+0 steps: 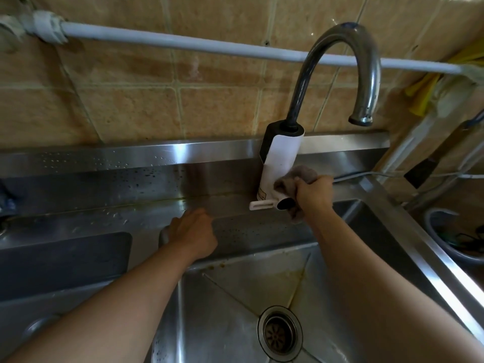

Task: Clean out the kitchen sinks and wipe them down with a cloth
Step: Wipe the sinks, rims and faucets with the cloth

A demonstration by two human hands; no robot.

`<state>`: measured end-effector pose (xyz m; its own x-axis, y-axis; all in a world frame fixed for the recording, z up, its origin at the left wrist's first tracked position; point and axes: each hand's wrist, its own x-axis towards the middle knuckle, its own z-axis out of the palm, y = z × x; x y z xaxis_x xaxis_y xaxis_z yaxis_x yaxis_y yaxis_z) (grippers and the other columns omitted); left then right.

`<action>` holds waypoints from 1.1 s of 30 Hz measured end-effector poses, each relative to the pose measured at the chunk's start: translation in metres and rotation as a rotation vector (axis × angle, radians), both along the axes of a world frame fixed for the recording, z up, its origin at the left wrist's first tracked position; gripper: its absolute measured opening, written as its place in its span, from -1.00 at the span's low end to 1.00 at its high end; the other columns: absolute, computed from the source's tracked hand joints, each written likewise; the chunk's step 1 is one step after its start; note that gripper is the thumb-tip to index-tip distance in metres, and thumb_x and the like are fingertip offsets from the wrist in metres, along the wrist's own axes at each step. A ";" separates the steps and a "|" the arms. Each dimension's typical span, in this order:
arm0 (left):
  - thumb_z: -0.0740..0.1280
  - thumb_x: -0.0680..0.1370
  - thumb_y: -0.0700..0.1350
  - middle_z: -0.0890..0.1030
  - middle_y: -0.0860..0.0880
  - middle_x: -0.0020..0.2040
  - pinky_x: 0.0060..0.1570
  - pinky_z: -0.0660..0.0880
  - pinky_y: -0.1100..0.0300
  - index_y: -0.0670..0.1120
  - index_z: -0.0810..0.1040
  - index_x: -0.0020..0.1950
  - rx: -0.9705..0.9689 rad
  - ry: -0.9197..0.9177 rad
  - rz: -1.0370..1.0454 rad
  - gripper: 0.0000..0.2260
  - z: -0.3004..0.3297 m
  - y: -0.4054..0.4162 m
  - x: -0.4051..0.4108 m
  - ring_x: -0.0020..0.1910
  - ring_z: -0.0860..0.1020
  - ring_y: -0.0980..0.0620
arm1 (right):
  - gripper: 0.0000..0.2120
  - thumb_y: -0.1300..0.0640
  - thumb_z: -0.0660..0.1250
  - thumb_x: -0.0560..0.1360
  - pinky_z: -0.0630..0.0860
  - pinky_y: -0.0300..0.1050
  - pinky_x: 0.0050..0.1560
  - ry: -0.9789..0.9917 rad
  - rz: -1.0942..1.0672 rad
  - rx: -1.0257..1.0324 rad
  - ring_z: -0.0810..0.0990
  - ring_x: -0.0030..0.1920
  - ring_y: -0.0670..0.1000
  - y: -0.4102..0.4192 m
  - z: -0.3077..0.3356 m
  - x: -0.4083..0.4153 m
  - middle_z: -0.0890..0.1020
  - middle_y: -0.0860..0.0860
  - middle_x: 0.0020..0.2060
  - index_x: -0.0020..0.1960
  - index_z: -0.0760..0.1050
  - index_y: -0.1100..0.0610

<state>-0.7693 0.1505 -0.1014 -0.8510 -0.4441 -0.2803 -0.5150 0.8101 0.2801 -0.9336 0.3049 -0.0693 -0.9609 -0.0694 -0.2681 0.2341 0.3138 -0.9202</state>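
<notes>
Evidently bracing, the left hand point(192, 233) presses relaxed fingers on the sink ledge point(235, 226) at nine o'clock of the faucet body point(281, 158), while the right hand point(313, 195) grips the cloth point(296, 176) against its four-o'clock side to scrub.

Tan square wall tiles point(136, 108) with pale grout fill the back wall. A white pipe point(183, 44) runs across them, joined at a fitting point(48, 27) on the left. Yellow fabric, possibly a cloth point(421, 93), hangs at right.
</notes>
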 end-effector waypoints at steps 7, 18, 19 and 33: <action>0.28 0.49 -0.18 0.44 -0.03 0.22 0.21 0.40 -0.03 -0.03 0.52 0.25 -0.008 0.004 0.039 -0.67 0.001 0.001 -0.002 0.21 0.42 -0.07 | -0.39 0.10 0.43 0.45 0.42 0.04 0.22 0.381 0.153 0.243 0.35 0.28 0.19 -0.019 -0.015 0.051 0.20 0.16 0.34 0.32 0.13 0.12; 0.31 0.47 -0.16 0.43 -0.02 0.23 0.22 0.39 -0.01 -0.02 0.50 0.28 -0.041 0.010 0.052 -0.63 -0.001 0.004 -0.002 0.23 0.40 -0.06 | -0.75 0.20 0.32 0.50 0.49 0.01 0.22 0.683 0.223 0.118 0.46 0.14 -0.11 0.015 -0.029 0.066 0.42 0.02 0.21 0.11 0.33 0.04; 0.31 0.48 -0.14 0.43 -0.03 0.23 0.22 0.39 -0.01 -0.01 0.51 0.27 -0.044 0.016 0.051 -0.65 -0.001 0.005 -0.002 0.23 0.40 -0.07 | -0.71 0.17 0.37 0.47 0.39 0.02 0.32 0.780 0.325 0.246 0.40 0.27 -0.05 0.013 -0.035 0.067 0.36 0.04 0.32 0.14 0.37 0.06; 0.32 0.48 -0.09 0.38 -0.02 0.33 0.30 0.28 -0.01 -0.02 0.43 0.36 -0.093 -0.009 0.009 -0.56 -0.001 0.006 -0.002 0.31 0.33 -0.06 | -0.81 0.31 0.46 0.38 0.49 0.03 0.15 1.005 0.745 0.472 0.50 0.17 0.22 0.017 -0.011 0.025 0.59 0.19 0.09 -0.02 0.57 0.29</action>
<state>-0.7713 0.1564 -0.1026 -0.8443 -0.4764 -0.2453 -0.5248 0.8275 0.1994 -0.9091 0.3215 -0.0805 -0.5276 -0.7574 0.3847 -0.8413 0.4033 -0.3598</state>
